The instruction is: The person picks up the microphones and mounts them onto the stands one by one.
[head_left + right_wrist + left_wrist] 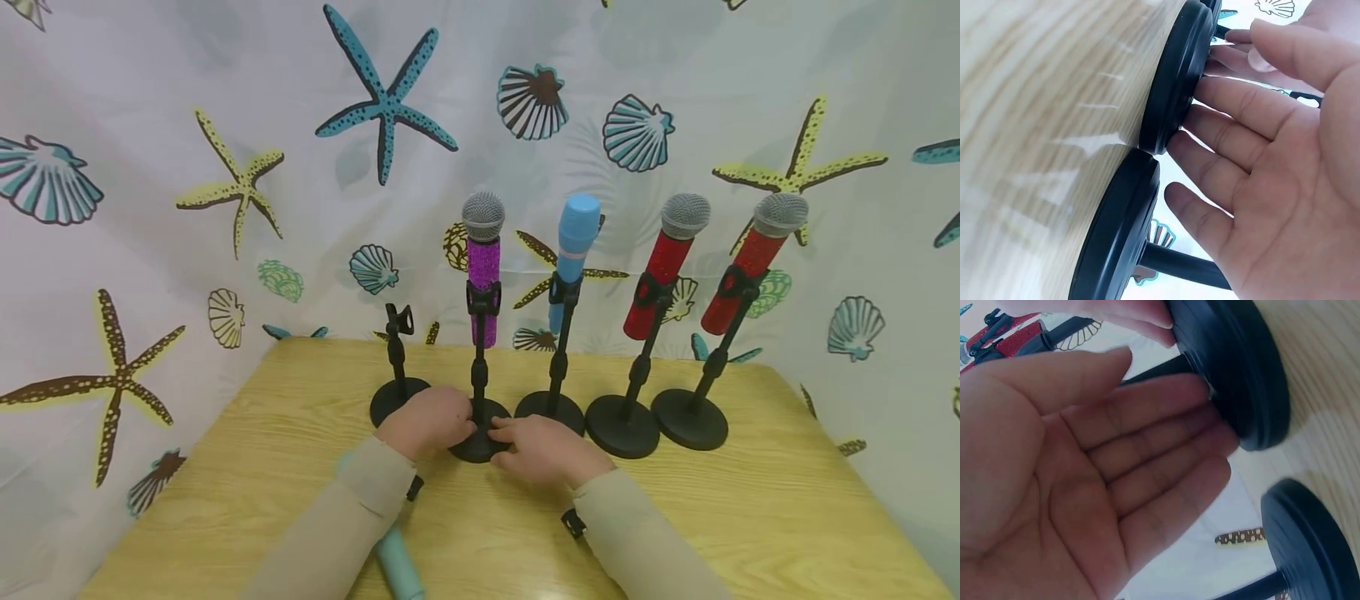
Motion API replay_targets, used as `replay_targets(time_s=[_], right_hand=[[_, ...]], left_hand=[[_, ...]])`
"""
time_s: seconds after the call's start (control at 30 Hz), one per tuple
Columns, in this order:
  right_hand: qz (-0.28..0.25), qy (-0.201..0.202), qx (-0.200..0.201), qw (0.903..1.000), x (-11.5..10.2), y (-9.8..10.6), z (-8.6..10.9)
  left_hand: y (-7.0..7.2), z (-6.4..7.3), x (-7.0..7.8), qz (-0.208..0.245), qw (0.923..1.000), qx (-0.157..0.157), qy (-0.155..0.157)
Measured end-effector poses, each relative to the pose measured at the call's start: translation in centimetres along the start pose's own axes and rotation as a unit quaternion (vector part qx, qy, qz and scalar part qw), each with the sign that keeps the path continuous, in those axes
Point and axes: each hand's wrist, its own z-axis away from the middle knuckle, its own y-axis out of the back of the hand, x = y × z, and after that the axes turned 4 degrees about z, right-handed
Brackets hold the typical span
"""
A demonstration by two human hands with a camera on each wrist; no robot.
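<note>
A purple glitter microphone (pixel 483 258) with a silver mesh head stands in the clip of a black desk stand with a round base (pixel 477 450). My left hand (pixel 433 421) is at the left side of that base; in the left wrist view its nearly straight fingertips (pixel 1197 387) touch the base's top. From the other side my right hand (pixel 543 450) reaches the same base, its fingers extended and fingertips (pixel 1180 145) at the disc. Neither hand wraps round anything. Left of the purple one, an empty stand (pixel 396 350) has its clip bare.
To the right stand a blue microphone (pixel 577 229) and two red glitter microphones (pixel 660 267), all in black stands. A teal cylindrical object (pixel 400 562) lies on the wooden table (pixel 247 467), partly under my left forearm. A patterned curtain (pixel 292 75) hangs behind the table.
</note>
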Motion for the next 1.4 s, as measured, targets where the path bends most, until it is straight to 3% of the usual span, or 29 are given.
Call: replay_targets(time_s=[0.17, 0.4, 0.6, 0.7, 0.8, 0.93, 1.07, 1.23, 1.4], right_hand=[[-0.011, -0.018, 0.003, 0.9998, -0.2, 0.2, -0.3], [-0.037, -0.03, 0.01, 0.9988, 0.1, -0.1, -1.2], [-0.05, -0.032, 0.018, 0.9981, 0.6, -0.3, -1.5], [-0.048, -0.026, 0.035, 0.9979, 0.2, -0.5, -1.5], [-0.04, -0.002, 0.06, 0.9974, -1.0, -0.5, -1.5], [-0.035, 0.038, 0.07, 0.9962, -3.9, -0.1, -1.4], [-0.032, 0.063, 0.052, 0.9961, -6.8, -0.1, -1.5], [-0.023, 0.078, 0.037, 0.996, -9.5, -0.4, -2.1], [-0.012, 0.082, 0.017, 0.9964, -12.7, -1.0, -3.2]], left_hand=[[0.1, 0.4, -0.8, -0.003, 0.9994, -0.028, -0.019], [0.0, 0.2, -1.5, -0.03, 0.9984, -0.034, -0.035], [0.0, -0.1, -1.8, -0.002, 0.9994, -0.016, -0.032], [0.0, 0.2, -2.1, 0.026, 0.9993, 0.018, -0.021], [0.7, 1.0, -2.7, 0.045, 0.996, 0.078, -0.002], [2.8, 2.7, -3.9, 0.068, 0.9846, 0.159, 0.028], [4.4, 4.8, -5.4, 0.092, 0.9716, 0.21, 0.058], [5.5, 7.5, -7.9, 0.109, 0.9597, 0.244, 0.085], [5.5, 10.1, -12.5, 0.111, 0.9536, 0.253, 0.12]])
